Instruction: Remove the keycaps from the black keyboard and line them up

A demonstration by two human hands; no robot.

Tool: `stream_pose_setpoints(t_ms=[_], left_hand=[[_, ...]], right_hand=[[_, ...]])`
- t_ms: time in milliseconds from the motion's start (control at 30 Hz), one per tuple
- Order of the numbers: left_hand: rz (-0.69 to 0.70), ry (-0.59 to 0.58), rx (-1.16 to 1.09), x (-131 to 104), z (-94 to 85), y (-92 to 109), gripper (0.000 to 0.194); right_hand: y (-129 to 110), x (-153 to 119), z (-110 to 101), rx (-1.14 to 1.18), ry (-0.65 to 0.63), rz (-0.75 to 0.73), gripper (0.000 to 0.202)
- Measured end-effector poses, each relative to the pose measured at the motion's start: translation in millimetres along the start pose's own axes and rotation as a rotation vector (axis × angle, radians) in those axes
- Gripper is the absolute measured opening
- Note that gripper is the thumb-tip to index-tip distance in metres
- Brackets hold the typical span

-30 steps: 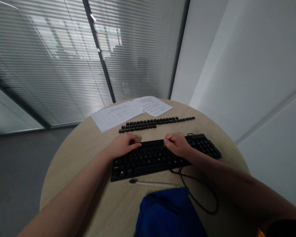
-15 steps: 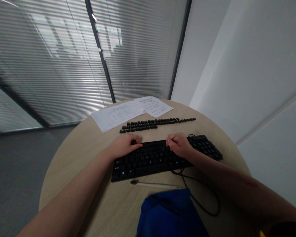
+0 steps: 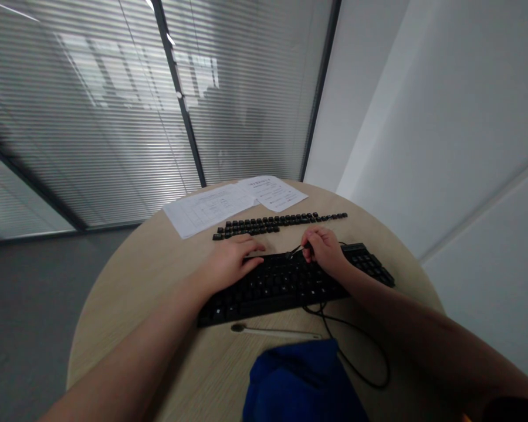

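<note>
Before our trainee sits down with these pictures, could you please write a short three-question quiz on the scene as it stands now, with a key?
1. Multiple choice: which hand holds the thin tool?
A) the left
B) the right
C) neither

2. True or false: the loose keycaps lie between the papers and the keyboard.

3. Fill the gap: the brush lies between the keyboard and the ____ cloth.

Key:
1. B; the right hand grips it over the keyboard's far edge.
2. True.
3. blue
</note>
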State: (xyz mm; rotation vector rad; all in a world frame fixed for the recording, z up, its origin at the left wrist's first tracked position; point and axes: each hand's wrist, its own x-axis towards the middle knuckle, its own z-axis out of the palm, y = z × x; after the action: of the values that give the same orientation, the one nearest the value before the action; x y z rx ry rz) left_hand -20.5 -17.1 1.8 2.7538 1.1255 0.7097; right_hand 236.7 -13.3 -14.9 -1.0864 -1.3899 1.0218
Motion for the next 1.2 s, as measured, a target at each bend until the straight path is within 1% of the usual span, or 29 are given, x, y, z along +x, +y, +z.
stream_pose_setpoints(t_ms=[133, 233, 333, 500, 600, 800, 1033, 1100, 1200], left_hand=[[0.126, 0.055, -0.029, 3, 0.2, 29, 0.023], [0.170, 0.099, -0.024, 3, 1.8, 39, 0.024], [0.204, 0.116, -0.004, 2, 2.3, 41, 0.023], [0.254, 0.095, 0.011, 2, 1.6, 46, 0.022], [0.258, 0.078, 0.027, 3, 1.8, 49, 0.022], [0.247, 0.054, 0.038, 3, 0.4, 48, 0.020], [0.240, 0.023, 0.018, 3, 1.5, 49, 0.020], [0.238, 0.030, 0.006, 3, 2.0, 48, 0.020], [0.216, 0.087, -0.008, 3, -0.5, 45, 0.018]], right_hand=[[0, 2, 0, 0.080, -0.061, 0.036, 0.035], [0, 2, 2, 0.150, -0.112, 0.077, 0.035], [-3, -1, 6, 0.182, -0.141, 0.119, 0.035], [-6, -4, 10, 0.206, -0.210, 0.157, 0.036], [-7, -5, 10, 0.211, -0.238, 0.172, 0.035], [-7, -5, 11, 0.234, -0.250, 0.194, 0.034], [-4, -2, 10, 0.197, -0.258, 0.214, 0.033], [-3, -2, 10, 0.188, -0.242, 0.212, 0.033], [-1, 0, 7, 0.155, -0.196, 0.197, 0.035]])
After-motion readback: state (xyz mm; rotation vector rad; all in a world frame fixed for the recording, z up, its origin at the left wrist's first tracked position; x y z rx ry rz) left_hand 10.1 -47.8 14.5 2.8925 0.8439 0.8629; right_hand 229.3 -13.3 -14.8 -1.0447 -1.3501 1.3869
